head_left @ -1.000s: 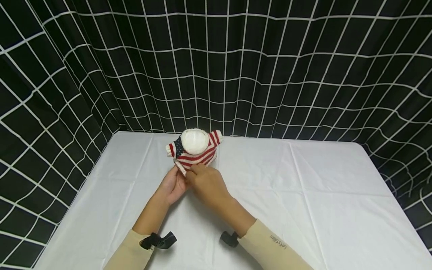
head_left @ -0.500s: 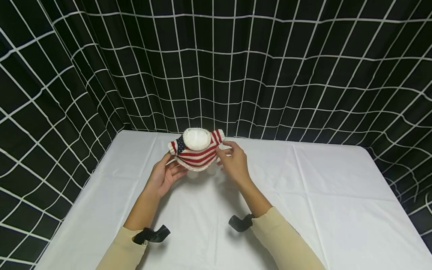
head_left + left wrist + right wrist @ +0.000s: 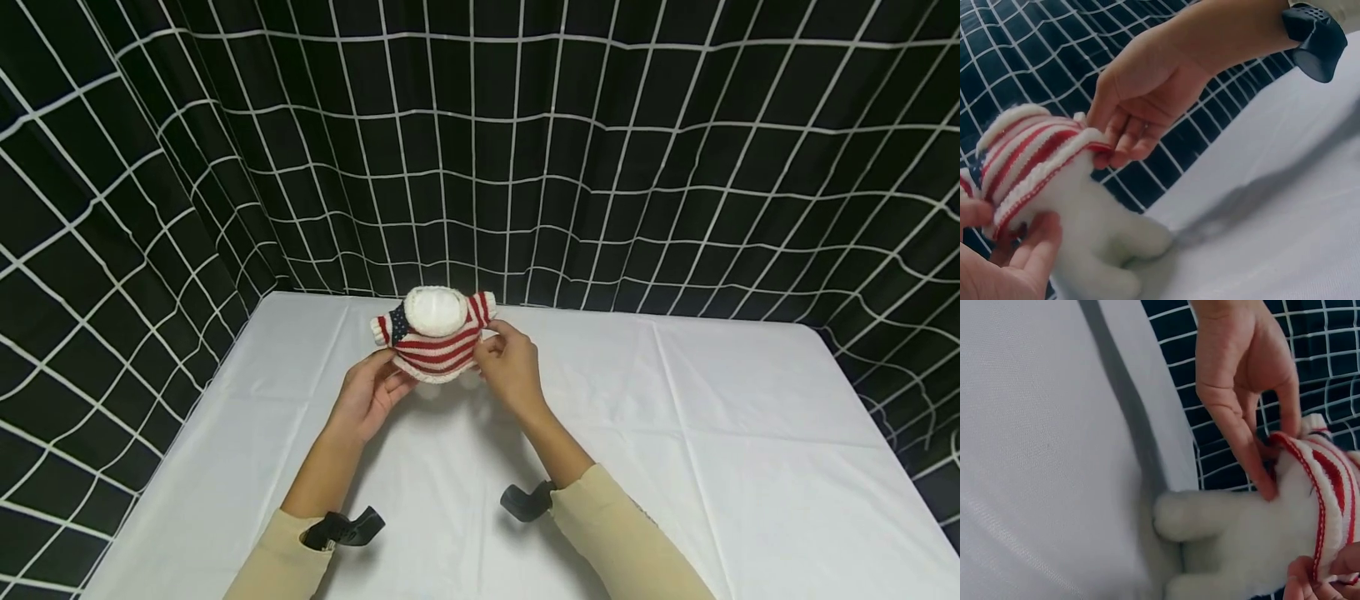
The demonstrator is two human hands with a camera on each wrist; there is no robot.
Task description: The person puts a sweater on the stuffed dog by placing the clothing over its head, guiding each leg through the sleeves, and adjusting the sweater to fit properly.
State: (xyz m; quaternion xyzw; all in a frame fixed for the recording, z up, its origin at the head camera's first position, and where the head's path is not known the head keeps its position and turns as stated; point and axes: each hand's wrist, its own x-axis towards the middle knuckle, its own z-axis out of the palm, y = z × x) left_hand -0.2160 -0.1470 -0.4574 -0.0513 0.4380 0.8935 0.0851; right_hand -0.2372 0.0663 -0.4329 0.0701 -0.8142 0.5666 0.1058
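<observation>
A white plush toy (image 3: 1097, 219) stands on its stubby legs at the back of the table, dressed in a knitted sweater (image 3: 438, 353) with red and white stripes and a starred navy shoulder. White plush shows inside the thick collar. My left hand (image 3: 366, 398) pinches the sweater's hem at the left side, thumb outside and fingers beneath. On the opposite side my right hand (image 3: 514, 368) holds the hem between thumb and fingers. In the right wrist view, one left finger lies against the plush body (image 3: 1272, 531) under the hem (image 3: 1322, 506).
A white cloth with fold creases covers the table (image 3: 600, 433). Close behind the toy hangs a black curtain (image 3: 570, 167) with a white grid, which also runs along both sides. A black wrist mount (image 3: 343, 528) sits on each sleeve.
My right hand has gone from the front hem to the sweater's right side, and my left hand to its left side. The front hem, bunched before, now hangs in an even curve.
</observation>
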